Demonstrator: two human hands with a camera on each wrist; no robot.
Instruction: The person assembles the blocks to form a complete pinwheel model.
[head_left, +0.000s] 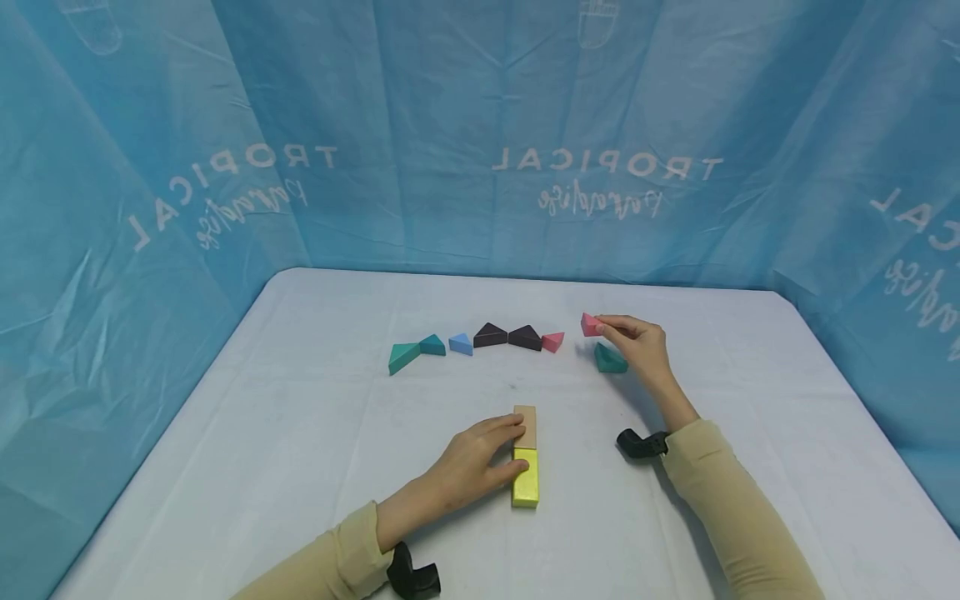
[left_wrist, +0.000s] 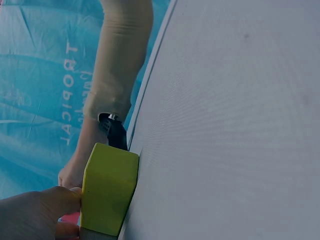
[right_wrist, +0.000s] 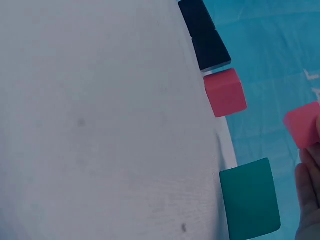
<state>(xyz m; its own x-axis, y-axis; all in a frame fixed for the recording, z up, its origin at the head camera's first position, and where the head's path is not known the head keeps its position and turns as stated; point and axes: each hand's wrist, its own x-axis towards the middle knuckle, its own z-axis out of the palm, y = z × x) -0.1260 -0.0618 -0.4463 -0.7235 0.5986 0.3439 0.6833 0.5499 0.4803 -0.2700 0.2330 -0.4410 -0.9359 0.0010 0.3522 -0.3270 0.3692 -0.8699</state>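
Note:
Between thumb and fingertips, my right hand pinches a small pink triangular block, raised over the far right part of the table. Just below that hand sits a green triangular block. My left hand rests its fairly straight fingers against a plain wooden block, with the thumb at a yellow block. These two blocks lie end to end in a line. In the left wrist view, the thumb touches the side of the yellow block.
Across the far middle runs a curved row: a second pink block, two black triangular blocks, a small blue block, a teal block and a green block. Blue sheeting hangs around the white table.

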